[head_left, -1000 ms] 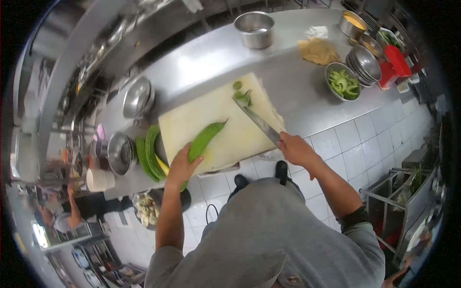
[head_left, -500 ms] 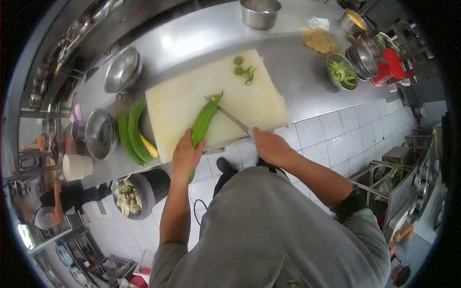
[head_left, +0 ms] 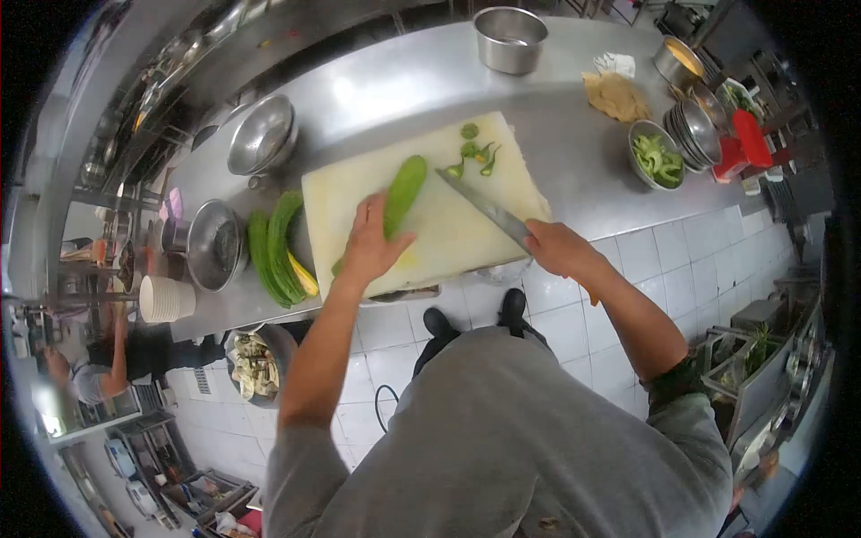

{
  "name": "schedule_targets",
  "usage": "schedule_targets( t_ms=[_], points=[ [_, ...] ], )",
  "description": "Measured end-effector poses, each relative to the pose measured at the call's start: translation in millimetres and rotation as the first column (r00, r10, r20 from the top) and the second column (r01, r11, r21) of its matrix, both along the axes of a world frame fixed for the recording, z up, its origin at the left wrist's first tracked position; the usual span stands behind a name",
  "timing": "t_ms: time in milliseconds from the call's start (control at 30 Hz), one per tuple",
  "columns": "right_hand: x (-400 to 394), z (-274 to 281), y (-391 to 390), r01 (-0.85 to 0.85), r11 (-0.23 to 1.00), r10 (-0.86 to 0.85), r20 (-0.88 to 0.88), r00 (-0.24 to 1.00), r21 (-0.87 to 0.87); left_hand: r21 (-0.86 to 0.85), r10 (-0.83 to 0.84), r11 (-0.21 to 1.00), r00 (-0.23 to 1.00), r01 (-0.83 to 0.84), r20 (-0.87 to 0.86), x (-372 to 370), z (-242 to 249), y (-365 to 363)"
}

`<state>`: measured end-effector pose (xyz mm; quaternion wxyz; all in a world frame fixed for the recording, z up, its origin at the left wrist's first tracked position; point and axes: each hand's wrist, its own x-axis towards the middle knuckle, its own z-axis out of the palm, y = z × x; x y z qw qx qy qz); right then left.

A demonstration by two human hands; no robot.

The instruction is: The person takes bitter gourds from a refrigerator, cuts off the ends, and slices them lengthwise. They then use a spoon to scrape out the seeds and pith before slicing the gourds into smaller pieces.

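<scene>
A long ridged green gourd [head_left: 406, 191] lies aslant on the white cutting board [head_left: 448, 247]. Its far end is cut off flat. My left hand [head_left: 368, 244] rests over its near half, fingers along one side and thumb on the other, hiding part of it. Gripped by the handle in my right hand [head_left: 560, 248] is a kitchen knife [head_left: 484, 206]. The blade points up and left over the board, apart from the gourd. Beyond its tip lie several small cut-off gourd ends [head_left: 470, 151].
Whole gourds [head_left: 269, 255] lie left of the board, beside metal bowls [head_left: 215, 244]. A steel pot [head_left: 511, 43] stands at the back. At right are a bowl of green slices [head_left: 656, 161] and stacked bowls [head_left: 695, 130]. A bin of peelings [head_left: 256, 363] stands below the counter.
The gourd's stem end has been cut off and lies with the other ends. My left hand has moved up along the gourd. The knife has come away to the right.
</scene>
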<state>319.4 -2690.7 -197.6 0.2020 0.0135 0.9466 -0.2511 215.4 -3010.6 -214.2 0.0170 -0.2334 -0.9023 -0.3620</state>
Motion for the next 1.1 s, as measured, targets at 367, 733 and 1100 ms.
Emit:
schedule_targets(
  t_ms=[367,733,1100],
  points=[
    [10,43,6,-0.100,0.982,0.116,-0.087,0.989,0.161,-0.313,-0.204,0.924,0.976,0.219,0.080,-14,-1,-18],
    [-36,-16,-21,-0.104,0.995,0.104,-0.077,0.992,0.003,-0.246,-0.223,0.939,0.970,0.241,0.097,-20,-12,-19],
    [-47,17,1,0.310,0.808,-0.109,0.390,0.914,-0.501,-0.352,0.026,0.936,0.995,0.012,0.101,-30,-29,12]
  ],
)
